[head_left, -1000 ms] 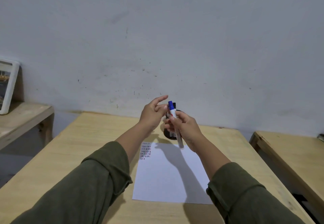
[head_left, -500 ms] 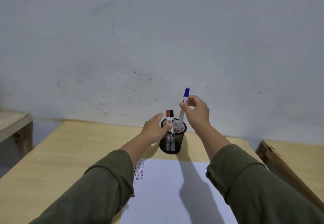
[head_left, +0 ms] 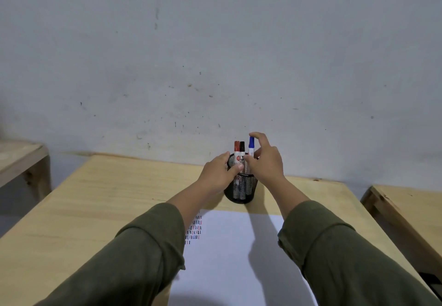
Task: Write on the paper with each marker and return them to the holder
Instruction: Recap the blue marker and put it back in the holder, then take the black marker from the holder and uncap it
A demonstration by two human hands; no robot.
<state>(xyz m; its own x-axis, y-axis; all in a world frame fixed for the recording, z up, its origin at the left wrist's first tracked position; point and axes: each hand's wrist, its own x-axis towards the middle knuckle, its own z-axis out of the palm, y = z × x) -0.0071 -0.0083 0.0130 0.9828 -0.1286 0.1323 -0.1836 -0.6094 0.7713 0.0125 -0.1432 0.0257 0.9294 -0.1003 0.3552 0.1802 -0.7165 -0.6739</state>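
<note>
A black mesh holder point(head_left: 241, 190) stands at the far middle of the wooden table point(head_left: 114, 198). A red marker point(head_left: 236, 149) and a black marker point(head_left: 242, 147) stand upright in it. Beside them the blue marker point(head_left: 251, 145) stands in the holder, with my right hand point(head_left: 265, 164) around it, index finger on its cap. My left hand point(head_left: 215, 174) grips the holder's rim, thumb on the front. A white paper point(head_left: 229, 246) with rows of short red, black and blue strokes point(head_left: 194, 230) lies in front of the holder, partly under my sleeves.
A grey wall rises right behind the table. A second wooden table point(head_left: 406, 207) stands close on the right, with a narrow gap between. A low wooden bench point(head_left: 19, 159) stands at the left edge.
My right hand has carried the blue marker from above the paper down into the holder. My left hand has closed on the holder's rim. The view has tilted and come closer.
</note>
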